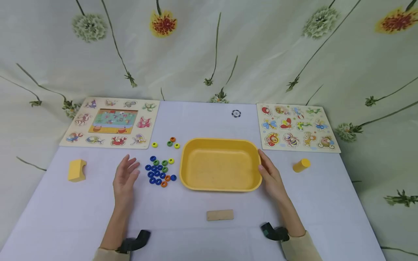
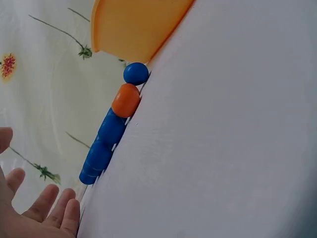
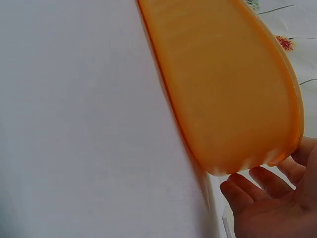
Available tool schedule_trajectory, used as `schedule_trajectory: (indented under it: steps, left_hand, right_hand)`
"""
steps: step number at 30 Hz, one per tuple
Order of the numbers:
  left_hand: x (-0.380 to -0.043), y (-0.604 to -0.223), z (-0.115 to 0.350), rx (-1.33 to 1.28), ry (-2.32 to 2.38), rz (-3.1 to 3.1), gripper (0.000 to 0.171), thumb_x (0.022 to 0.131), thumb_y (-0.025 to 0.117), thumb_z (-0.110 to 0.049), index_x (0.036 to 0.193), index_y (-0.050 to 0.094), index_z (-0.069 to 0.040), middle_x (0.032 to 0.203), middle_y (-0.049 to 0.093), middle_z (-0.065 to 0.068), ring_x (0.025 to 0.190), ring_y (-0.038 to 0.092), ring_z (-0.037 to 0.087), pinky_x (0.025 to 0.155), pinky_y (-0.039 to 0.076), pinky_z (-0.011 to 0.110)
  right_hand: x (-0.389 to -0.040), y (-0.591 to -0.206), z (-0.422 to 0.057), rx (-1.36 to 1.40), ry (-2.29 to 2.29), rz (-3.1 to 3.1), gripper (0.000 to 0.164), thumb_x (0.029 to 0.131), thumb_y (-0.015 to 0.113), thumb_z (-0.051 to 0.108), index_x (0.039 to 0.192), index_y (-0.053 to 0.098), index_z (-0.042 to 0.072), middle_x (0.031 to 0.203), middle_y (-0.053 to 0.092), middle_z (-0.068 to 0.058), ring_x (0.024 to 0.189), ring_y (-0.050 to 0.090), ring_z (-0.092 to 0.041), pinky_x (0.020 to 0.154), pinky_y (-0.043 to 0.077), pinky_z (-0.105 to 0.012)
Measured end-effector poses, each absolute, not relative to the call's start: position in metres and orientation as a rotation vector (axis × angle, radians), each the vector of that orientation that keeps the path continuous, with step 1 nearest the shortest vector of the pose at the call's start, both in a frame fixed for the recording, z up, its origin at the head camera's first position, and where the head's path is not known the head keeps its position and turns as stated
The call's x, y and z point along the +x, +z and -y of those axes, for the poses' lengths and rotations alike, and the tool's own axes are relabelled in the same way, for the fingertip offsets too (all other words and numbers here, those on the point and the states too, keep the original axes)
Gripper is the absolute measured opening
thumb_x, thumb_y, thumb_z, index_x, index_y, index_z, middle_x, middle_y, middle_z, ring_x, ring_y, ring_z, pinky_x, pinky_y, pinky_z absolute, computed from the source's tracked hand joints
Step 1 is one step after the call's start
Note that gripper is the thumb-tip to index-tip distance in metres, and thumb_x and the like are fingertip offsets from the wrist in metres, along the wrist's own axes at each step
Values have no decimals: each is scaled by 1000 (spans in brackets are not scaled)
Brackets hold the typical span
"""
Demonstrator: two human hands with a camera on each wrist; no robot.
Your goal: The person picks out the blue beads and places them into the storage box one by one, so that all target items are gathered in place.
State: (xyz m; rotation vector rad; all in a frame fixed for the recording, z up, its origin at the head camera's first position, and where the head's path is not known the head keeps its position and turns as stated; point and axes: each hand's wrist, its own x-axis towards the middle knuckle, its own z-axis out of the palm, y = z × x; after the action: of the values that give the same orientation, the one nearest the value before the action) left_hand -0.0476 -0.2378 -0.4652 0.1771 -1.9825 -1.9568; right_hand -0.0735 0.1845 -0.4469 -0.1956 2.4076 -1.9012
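Note:
A yellow plastic tray (image 1: 220,165) lies in the middle of the white-covered table. At its right end my right hand (image 1: 271,174) touches the rim with extended fingers; in the right wrist view the fingers (image 3: 270,183) lie along the tray's outer end wall (image 3: 233,114). My left hand (image 1: 125,177) is held left of a loose group of beads (image 1: 156,173), palm turned inward and fingers loosely spread, with nothing in it. Most beads are blue, with several green, orange and yellow ones. In the left wrist view an orange bead (image 2: 126,100) stands among blue ones.
Wooden picture puzzle boards stand at the back left (image 1: 143,112) and back right (image 1: 297,127). A poker chip (image 1: 236,113) lies between them. A yellow arch block (image 1: 77,170) is far left, a yellow cylinder (image 1: 301,165) right, and a plain wooden block (image 1: 220,215) in front of the tray.

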Motion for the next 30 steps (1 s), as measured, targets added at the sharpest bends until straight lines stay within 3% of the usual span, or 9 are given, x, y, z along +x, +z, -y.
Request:
schedule_trajectory:
  steps: [5, 13, 30]
  left_hand:
    - [-50, -473, 237, 305, -1833, 2173, 42, 91, 48, -18, 132, 41, -13, 127, 45, 11, 111, 48, 12, 85, 39, 7]
    - [-56, -480, 234, 461, -1454, 2486, 36, 90, 49, -33, 124, 50, -22, 120, 49, -4, 103, 47, 5, 82, 37, 7]
    - [-72, -478, 227, 611, -1139, 2613, 25, 83, 61, -22, 104, 66, -9, 109, 54, 1, 87, 48, 12, 68, 39, 15]
  right_hand:
    - [-78, -461, -187, -204, -1907, -2418, 45, 95, 38, 15, 139, 29, 23, 145, 26, 4, 133, 23, -14, 99, 24, -8]
    - [-70, -441, -180, -168, -1932, -2395, 46, 95, 35, 7, 140, 27, 11, 145, 25, -5, 133, 22, -21, 96, 24, -5]
    - [-70, -440, -180, -193, -1934, -2399, 45, 95, 35, 8, 139, 27, 10, 145, 26, -4, 134, 21, -19, 96, 22, -5]
